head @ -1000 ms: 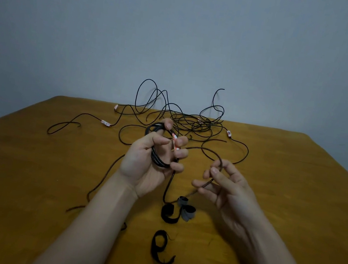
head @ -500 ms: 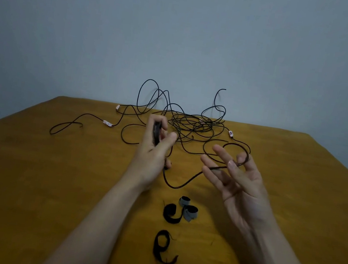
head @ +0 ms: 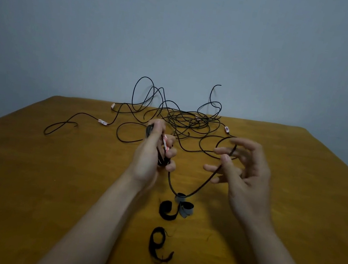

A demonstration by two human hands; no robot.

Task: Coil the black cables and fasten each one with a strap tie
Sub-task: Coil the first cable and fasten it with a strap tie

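Note:
My left hand (head: 152, 151) grips a small coil of black cable (head: 161, 159) with a white-and-red plug end against the fingers. From the coil a loose length of the same cable (head: 201, 185) sags down and rises to my right hand (head: 241, 171), which pinches it between thumb and fingers. Behind the hands a tangle of black cables (head: 184, 119) lies at the far middle of the wooden table (head: 26, 177). Black strap ties lie in front of the hands: a curled pair (head: 175, 209) and a single one (head: 158, 246) closer to me.
One cable end with a white plug (head: 103, 122) trails off to the far left, and another plug (head: 227, 129) lies at the far right of the tangle. A grey wall rises behind the table's far edge.
My left hand has turned edge-on around the coil. My right hand went out to the right, then came back toward the coil pinching the cable, and the hanging loop now sags to the strap ties.

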